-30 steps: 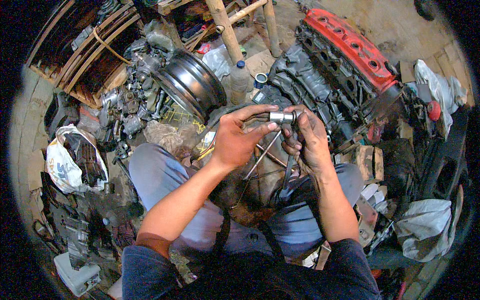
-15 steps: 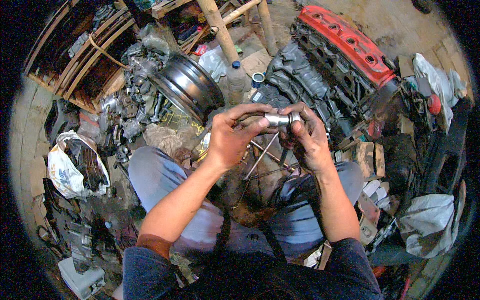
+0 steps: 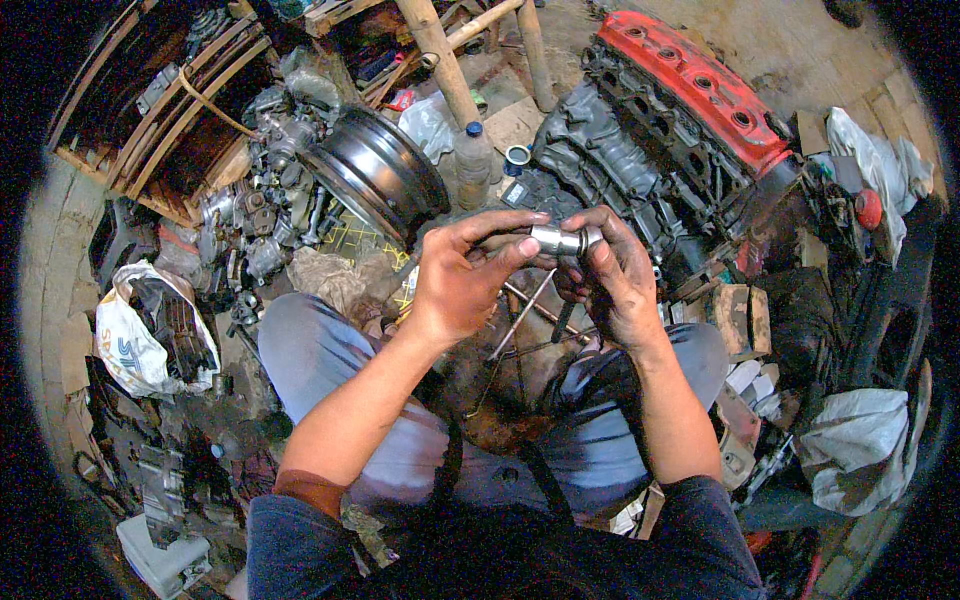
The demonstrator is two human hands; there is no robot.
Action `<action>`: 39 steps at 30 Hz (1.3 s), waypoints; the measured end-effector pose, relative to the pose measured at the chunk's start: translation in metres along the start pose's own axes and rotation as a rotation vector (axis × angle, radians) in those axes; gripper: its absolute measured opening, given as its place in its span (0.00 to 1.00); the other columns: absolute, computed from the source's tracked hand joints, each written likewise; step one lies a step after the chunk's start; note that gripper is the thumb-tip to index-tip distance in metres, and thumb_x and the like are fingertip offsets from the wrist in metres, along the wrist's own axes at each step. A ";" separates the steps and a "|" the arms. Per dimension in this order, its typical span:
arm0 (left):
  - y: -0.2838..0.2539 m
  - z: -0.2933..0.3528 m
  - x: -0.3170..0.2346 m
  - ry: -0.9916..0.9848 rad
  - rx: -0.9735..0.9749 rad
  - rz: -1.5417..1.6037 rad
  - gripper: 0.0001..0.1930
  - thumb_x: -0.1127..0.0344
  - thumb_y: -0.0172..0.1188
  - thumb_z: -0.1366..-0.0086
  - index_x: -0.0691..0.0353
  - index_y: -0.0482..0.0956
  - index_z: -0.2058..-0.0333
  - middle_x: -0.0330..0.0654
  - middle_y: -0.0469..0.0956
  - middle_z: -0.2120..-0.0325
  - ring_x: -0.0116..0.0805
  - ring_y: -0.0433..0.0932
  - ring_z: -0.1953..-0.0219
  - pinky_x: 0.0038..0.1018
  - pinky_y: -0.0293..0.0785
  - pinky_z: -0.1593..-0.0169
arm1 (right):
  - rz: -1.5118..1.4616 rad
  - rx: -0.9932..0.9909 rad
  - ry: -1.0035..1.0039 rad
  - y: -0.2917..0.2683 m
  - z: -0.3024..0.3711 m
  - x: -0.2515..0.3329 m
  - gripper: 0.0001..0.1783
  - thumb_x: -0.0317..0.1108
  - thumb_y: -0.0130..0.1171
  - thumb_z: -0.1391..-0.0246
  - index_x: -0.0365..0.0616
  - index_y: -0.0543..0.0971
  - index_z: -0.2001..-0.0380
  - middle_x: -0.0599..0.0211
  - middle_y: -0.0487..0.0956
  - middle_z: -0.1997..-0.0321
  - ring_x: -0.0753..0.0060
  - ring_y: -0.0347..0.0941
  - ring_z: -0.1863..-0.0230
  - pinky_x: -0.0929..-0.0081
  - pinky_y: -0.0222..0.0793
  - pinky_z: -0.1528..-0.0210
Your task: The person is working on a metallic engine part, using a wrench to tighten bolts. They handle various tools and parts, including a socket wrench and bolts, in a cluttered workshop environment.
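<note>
Barely anything moved since a second ago: just the thumb on my left hand (image 3: 458, 282) slid back, baring more of the shiny metal cylinder (image 3: 556, 241). Left pinched one end, right hand (image 3: 622, 288) gripped the other, probably to keep it steady between my knees (image 3: 300, 330). Wheel rim (image 3: 388, 160) and plastic bottle (image 3: 472, 172) sat ahead, red-topped engine (image 3: 690, 85) ahead right, metal rods (image 3: 523, 316) cluttering the space below.
</note>
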State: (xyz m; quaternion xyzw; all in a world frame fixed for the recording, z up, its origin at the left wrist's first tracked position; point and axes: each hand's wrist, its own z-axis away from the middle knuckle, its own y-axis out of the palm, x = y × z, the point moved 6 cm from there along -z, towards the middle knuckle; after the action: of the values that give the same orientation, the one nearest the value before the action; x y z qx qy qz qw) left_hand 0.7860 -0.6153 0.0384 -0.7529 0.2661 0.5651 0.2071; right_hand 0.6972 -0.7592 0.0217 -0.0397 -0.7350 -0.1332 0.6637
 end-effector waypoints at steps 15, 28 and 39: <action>-0.018 -0.009 0.017 -0.153 -0.218 0.348 0.12 0.71 0.57 0.32 0.75 0.78 0.56 0.50 0.82 0.64 0.35 0.82 0.68 0.28 0.81 0.63 | -0.121 -0.055 -0.046 -0.007 0.001 0.007 0.27 0.58 0.52 0.38 0.45 0.69 0.54 0.76 0.67 0.76 0.86 0.59 0.79 0.85 0.54 0.78; -0.002 -0.003 0.010 -0.131 -0.036 0.233 0.10 0.70 0.57 0.34 0.67 0.81 0.56 0.44 0.82 0.60 0.31 0.80 0.59 0.27 0.78 0.55 | 0.001 -0.067 -0.123 -0.009 0.004 0.009 0.32 0.60 0.55 0.44 0.42 0.67 0.52 0.66 0.70 0.57 0.76 0.68 0.60 0.80 0.64 0.55; 0.008 -0.004 0.022 -0.162 0.072 0.393 0.13 0.73 0.52 0.31 0.70 0.75 0.50 0.47 0.79 0.54 0.35 0.79 0.54 0.32 0.80 0.50 | -0.145 -0.028 -0.088 -0.003 0.003 0.008 0.29 0.54 0.56 0.44 0.41 0.66 0.51 0.61 0.73 0.54 0.72 0.70 0.55 0.75 0.65 0.50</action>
State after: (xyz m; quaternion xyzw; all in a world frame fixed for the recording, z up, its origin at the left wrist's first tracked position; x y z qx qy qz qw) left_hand 0.7885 -0.6272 0.0185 -0.6308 0.4102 0.6435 0.1406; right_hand 0.6922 -0.7626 0.0290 -0.0013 -0.7626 -0.1893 0.6185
